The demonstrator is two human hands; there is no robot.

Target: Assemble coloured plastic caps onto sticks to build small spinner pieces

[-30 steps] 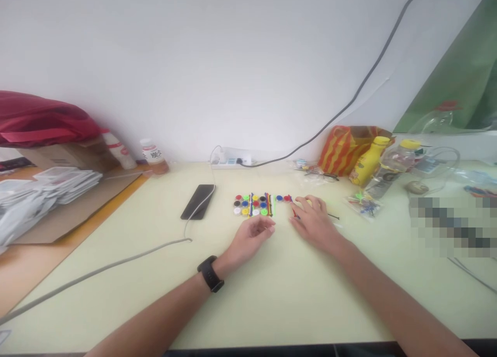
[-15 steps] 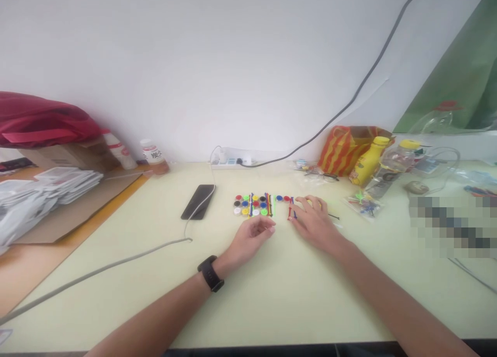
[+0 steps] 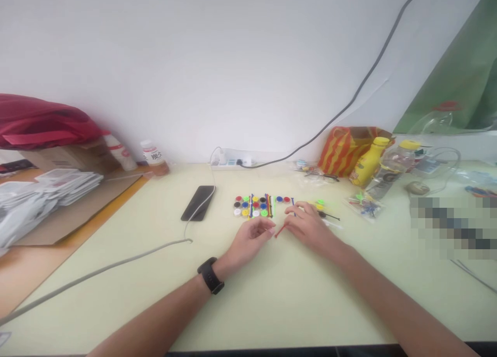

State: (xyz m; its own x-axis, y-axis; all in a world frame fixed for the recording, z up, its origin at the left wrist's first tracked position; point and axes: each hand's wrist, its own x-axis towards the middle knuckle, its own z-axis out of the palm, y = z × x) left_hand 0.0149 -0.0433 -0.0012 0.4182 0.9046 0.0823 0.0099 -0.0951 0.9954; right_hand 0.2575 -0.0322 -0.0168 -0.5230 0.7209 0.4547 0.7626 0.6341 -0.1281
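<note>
My left hand (image 3: 251, 239) rests on the pale table (image 3: 240, 300) with its fingers curled loosely and nothing visible in them. My right hand (image 3: 308, 226) lies beside it and pinches a thin red stick (image 3: 280, 231) that points toward the left hand. Just beyond both hands lies a neat block of small coloured round caps and coloured sticks (image 3: 254, 205). Two more caps, blue and red (image 3: 283, 199), sit to its right. Further loose caps and a black stick (image 3: 326, 212) lie behind my right hand.
A black phone (image 3: 198, 202) on a grey cable lies left of the caps. A white power strip (image 3: 232, 162) sits by the wall. Bottles (image 3: 367, 162), a striped orange bag (image 3: 344, 147) and small plastic bags crowd the right. Stacked packets (image 3: 46, 191) and a box are at the left.
My right hand has pulled back from the caps toward my left hand, bringing a red stick with it. The loose caps and black stick behind it are now uncovered. The left hand stayed put.
</note>
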